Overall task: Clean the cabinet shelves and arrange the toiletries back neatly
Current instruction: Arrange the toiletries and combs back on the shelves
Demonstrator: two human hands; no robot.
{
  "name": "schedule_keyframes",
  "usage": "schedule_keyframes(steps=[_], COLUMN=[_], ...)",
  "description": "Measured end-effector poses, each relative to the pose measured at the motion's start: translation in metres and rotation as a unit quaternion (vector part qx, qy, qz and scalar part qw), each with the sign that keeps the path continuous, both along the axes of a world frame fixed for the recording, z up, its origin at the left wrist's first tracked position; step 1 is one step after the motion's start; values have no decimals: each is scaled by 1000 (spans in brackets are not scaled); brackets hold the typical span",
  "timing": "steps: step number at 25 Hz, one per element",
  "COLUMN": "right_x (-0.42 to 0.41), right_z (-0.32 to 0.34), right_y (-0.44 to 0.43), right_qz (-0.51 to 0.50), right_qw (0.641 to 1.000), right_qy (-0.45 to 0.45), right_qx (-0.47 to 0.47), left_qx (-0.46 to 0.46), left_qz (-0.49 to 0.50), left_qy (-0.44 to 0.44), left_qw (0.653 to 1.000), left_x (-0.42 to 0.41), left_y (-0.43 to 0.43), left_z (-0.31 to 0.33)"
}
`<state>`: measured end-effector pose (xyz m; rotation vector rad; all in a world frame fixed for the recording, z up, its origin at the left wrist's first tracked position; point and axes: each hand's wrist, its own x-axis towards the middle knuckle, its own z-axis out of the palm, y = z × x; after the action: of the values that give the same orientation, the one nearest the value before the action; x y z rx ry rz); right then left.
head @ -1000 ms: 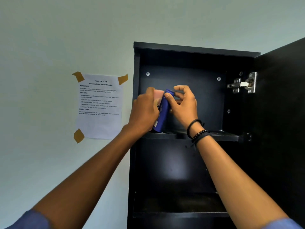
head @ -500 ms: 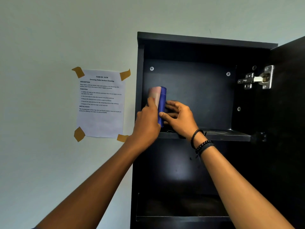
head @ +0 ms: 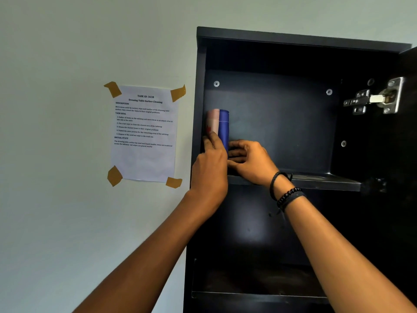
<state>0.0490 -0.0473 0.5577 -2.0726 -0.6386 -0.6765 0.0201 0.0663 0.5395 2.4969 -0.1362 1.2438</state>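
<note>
2 upright toiletries, a pale pink cylindrical can (head: 212, 120) and a blue cylindrical bottle (head: 224, 126), stand touching at the left end of the upper shelf (head: 320, 182) in the black cabinet (head: 293, 40). The left hand (head: 209, 171) curls round the pink can's base, and the right hand (head: 251, 163) wraps its fingers round the blue bottle's lower part.

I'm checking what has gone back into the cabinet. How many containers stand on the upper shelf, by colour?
Pink container: 1
Blue container: 1
Total: 2, side by side and upright at the left end of the upper shelf.
</note>
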Motion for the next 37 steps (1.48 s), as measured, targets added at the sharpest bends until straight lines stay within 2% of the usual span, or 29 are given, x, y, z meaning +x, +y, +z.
schedule_keyframes(steps=[5,12,13,16,18,21,24,26,37], right_x=[2,7,7,7,6,4,2,3,3], right_z=[-1,-3,-4,-5,-4,-5,-5,-5,-8], right_y=[-3,-2,-1,0,1,2,3,4,8], right_qz=[-17,-32,-35,-38,-43,-54,-52,-53,-104], right_qw=[1000,999,999,999,999,998,999,999,994], right_qy=[-4,-5,-7,-11,-10,-9,-3,-2,-33], right_qx=[-2,-10,-9,-1,3,4,8,9,-4], left_qx=[30,53,66,132,111,-16,-127,-124,-128], left_qz=[-34,15,15,22,30,-9,-89,-96,-101], left_qy=[-20,-2,-26,-177,-236,-202,-92,-73,-82], left_qw=[999,998,997,975,965,979,984,985,983], left_x=[-8,-14,-15,-18,-15,-8,6,12,11], left_y=[5,4,5,13,21,30,38,43,46], left_z=[-8,-7,-9,-12,-8,-1,-1,-3,-8])
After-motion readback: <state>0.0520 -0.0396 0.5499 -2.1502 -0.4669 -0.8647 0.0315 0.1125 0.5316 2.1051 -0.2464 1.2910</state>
